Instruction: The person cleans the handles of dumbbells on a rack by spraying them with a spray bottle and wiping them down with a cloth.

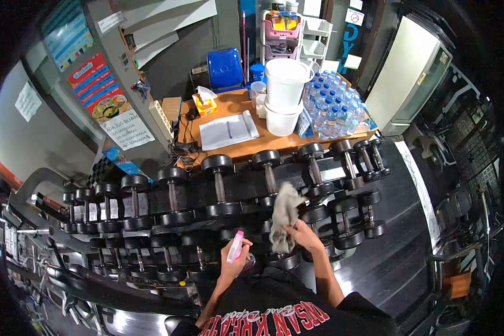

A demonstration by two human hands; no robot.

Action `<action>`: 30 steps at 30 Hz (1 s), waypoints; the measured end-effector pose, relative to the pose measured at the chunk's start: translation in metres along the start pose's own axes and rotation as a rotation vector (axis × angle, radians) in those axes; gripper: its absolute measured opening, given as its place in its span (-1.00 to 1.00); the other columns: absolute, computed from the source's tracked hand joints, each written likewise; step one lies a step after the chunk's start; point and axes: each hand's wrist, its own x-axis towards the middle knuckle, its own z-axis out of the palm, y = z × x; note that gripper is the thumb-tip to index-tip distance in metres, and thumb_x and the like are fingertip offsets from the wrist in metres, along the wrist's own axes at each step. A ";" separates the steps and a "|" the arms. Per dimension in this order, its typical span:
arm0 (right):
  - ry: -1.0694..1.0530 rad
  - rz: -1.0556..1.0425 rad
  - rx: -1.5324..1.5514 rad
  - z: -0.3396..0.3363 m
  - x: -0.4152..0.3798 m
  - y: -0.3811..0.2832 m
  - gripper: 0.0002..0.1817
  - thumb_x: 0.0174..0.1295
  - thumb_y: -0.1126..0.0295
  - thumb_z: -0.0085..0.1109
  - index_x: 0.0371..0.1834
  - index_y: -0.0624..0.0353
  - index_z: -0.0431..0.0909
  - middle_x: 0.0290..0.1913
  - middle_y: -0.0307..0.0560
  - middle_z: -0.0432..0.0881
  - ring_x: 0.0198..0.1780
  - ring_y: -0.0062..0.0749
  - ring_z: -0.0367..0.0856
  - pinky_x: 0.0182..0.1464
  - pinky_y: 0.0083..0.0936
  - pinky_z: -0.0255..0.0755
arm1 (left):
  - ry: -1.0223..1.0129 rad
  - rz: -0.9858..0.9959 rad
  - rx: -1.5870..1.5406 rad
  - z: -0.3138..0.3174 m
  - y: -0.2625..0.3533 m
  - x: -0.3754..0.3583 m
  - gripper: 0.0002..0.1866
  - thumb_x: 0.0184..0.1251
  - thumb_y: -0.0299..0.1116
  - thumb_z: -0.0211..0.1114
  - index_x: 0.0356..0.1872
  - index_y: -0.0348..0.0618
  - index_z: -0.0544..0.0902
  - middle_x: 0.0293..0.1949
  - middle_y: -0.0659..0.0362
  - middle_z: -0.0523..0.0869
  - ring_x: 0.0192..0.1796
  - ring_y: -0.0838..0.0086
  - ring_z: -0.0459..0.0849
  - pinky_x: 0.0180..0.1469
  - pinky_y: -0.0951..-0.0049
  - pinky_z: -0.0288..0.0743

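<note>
My left hand (pixel 232 262) is wrapped round a spray bottle with a pink and white head (pixel 236 246); the hand and my shirt hide most of its body. My right hand (pixel 306 235) grips a crumpled grey cloth (pixel 285 215), which hangs in front of the dumbbell rack. Behind the cloth, a dumbbell with black round heads (pixel 270 178) lies on the upper tier. Left of it on the same tier is another dumbbell (pixel 219 185). Below, the lower tier holds more dumbbells, one of them (pixel 200 255) just left of my left hand.
Beyond the rack, a wooden desk (pixel 218 115) bears papers (pixel 228 131), a tissue box (pixel 205 102), stacked white buckets (pixel 283 95) and several water bottles (pixel 333 109). A white fridge (pixel 406 73) stands at the right. Gym machines (pixel 467 218) line both sides.
</note>
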 end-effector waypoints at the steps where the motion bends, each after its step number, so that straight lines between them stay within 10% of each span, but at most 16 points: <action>1: -0.007 -0.270 -0.548 -0.006 -0.006 0.000 -0.65 0.26 0.51 0.01 0.12 0.19 0.47 0.04 -0.05 0.57 0.01 -0.11 0.60 0.02 -0.28 0.51 | 0.000 -0.013 -0.004 0.001 0.000 0.000 -0.94 0.32 -0.54 0.20 -0.26 -0.29 0.60 -0.48 0.24 0.61 -0.52 0.69 0.56 -0.47 0.62 0.41; 2: -0.013 -0.538 -1.096 0.001 -0.020 -0.015 -0.61 0.17 0.60 -0.01 0.11 0.20 0.50 0.00 0.00 0.57 0.00 -0.03 0.59 0.00 -0.28 0.49 | -0.002 -0.025 -0.006 0.002 0.000 -0.001 -0.94 0.31 -0.54 0.20 -0.26 -0.30 0.60 -0.46 0.23 0.62 -0.53 0.68 0.56 -0.47 0.62 0.42; 8: 0.125 -0.601 -0.965 0.034 -0.056 -0.058 -0.40 -0.13 0.81 -0.11 0.03 0.09 0.57 -0.02 0.08 0.56 0.06 0.05 0.54 0.11 -0.33 0.42 | 0.001 0.046 -0.050 -0.002 0.009 -0.011 -0.94 0.30 -0.57 0.19 -0.25 -0.31 0.60 -0.39 0.20 0.67 -0.52 0.66 0.57 -0.45 0.61 0.44; 14: 0.232 -0.538 -0.021 0.030 -0.045 -0.018 -0.57 0.25 0.61 0.02 0.22 0.19 0.37 0.06 -0.11 0.54 0.15 -0.40 0.51 0.21 -0.49 0.37 | -0.044 0.085 -0.119 -0.001 0.024 -0.022 -0.89 0.25 -0.60 0.22 -0.21 -0.30 0.59 -0.22 0.15 0.67 -0.50 0.66 0.59 -0.44 0.62 0.46; 20: 0.230 -0.044 0.725 0.049 -0.049 0.008 -0.59 0.38 0.19 -0.10 0.21 0.11 0.41 0.13 -0.09 0.56 0.15 -0.20 0.53 0.20 -0.22 0.42 | -0.279 -0.005 0.000 0.005 0.050 -0.023 -0.78 0.21 -0.55 0.27 -0.10 -0.27 0.61 0.04 0.13 0.61 -0.39 0.59 0.65 -0.36 0.59 0.51; 22: 0.157 -0.079 0.786 0.048 -0.045 0.027 -0.52 0.35 0.05 -0.13 0.22 0.08 0.42 0.17 -0.10 0.53 0.19 -0.13 0.50 0.23 -0.10 0.38 | -0.370 0.284 0.141 0.009 0.041 -0.020 -0.65 0.23 -0.56 0.25 0.06 -0.24 0.54 -0.08 0.21 0.64 -0.46 0.66 0.57 -0.41 0.61 0.47; 26: 0.062 -0.069 0.901 0.049 -0.054 0.044 -0.44 0.31 -0.03 -0.11 0.23 0.09 0.41 0.22 -0.04 0.49 0.22 -0.06 0.46 0.27 -0.04 0.33 | -0.457 0.148 0.101 0.011 0.046 -0.030 -0.79 0.22 -0.51 0.27 -0.12 -0.26 0.61 -0.04 0.07 0.64 -0.26 0.48 0.66 -0.24 0.53 0.53; 30: 0.151 -0.183 0.999 0.044 -0.063 0.064 -0.43 0.35 -0.05 -0.21 0.24 0.11 0.39 0.23 0.01 0.47 0.23 -0.04 0.45 0.25 -0.05 0.35 | -0.337 0.003 -0.059 0.004 0.014 -0.050 -0.85 0.25 -0.54 0.24 -0.17 -0.26 0.59 -0.06 0.16 0.69 -0.51 0.69 0.56 -0.44 0.61 0.45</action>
